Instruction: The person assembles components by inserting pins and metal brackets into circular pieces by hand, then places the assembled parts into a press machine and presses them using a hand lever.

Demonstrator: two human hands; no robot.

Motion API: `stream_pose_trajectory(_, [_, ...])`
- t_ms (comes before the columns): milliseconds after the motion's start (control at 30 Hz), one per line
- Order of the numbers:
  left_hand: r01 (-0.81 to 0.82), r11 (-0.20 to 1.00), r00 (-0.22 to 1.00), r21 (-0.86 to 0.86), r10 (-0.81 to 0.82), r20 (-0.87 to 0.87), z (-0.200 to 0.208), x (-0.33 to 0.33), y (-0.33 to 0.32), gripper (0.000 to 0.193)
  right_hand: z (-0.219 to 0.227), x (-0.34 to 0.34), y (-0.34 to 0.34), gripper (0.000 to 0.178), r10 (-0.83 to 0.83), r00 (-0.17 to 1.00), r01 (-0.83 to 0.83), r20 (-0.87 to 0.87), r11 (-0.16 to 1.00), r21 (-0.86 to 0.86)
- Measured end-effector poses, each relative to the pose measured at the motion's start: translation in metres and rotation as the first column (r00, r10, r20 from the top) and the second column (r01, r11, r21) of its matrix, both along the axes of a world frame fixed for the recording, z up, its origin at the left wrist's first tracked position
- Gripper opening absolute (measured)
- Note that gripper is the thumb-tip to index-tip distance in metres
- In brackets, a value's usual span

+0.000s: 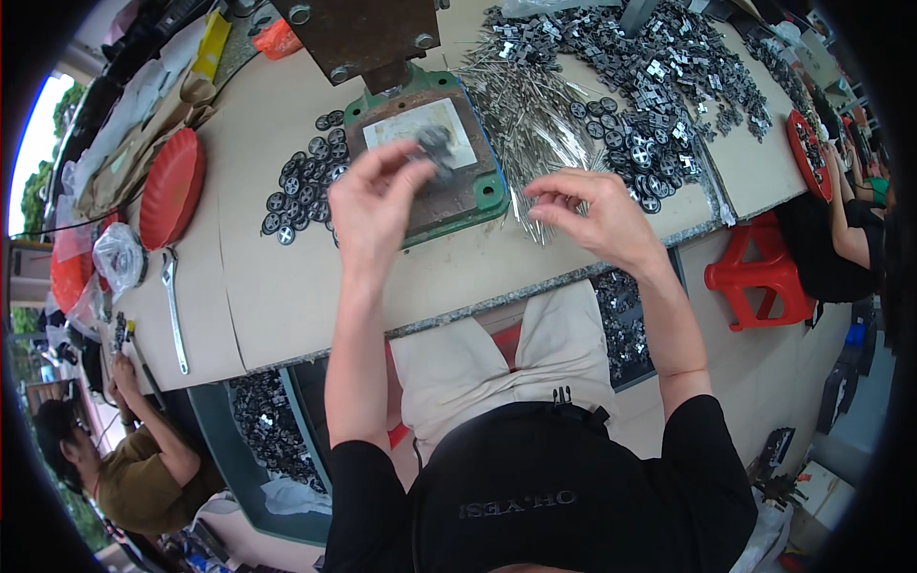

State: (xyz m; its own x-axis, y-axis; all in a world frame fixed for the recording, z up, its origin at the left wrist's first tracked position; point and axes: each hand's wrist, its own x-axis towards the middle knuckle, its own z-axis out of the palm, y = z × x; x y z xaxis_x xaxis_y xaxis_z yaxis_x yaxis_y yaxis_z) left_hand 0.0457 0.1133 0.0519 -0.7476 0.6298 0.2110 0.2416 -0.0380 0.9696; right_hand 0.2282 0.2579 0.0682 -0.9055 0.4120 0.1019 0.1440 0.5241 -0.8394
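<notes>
One blurred dark part [437,151] is pinched in the left hand [371,199] above the green base [489,181]; the right hand [607,218] curls over thin metal pins [521,105], its grip unclear; black wheels [298,191] lie on the counter [277,286].

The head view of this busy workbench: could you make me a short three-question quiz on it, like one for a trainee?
1. True or false: the adjustable wrench lies to the right of the right hand.
2. Which is nearest the right hand?
A. the red stool
B. the pile of thin metal rods
C. the yellow strip
3. Which hand has the blurred dark part at its fingertips?

Key: 1. False, it lies left of both hands. 2. B. 3. The left hand.
</notes>
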Motion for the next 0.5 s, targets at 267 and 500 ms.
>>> stream_pose_trajectory(267, [-0.083, 0.996, 0.985, -0.017, 0.079, -0.154, -0.025, -0.043, 0.018, 0.023, 0.025, 0.000, 0.042, 0.018, 0.023, 0.997, -0.006, -0.077, 0.975, 0.222])
stream_pose_trajectory(500, [-0.123, 0.990, 0.969, 0.062, 0.133, -0.210, -0.030, -0.039, 0.024, 0.021, 0.192, -0.061, 0.082, 0.020, -0.015, 0.896, 0.166, -0.443, 0.937, 0.306])
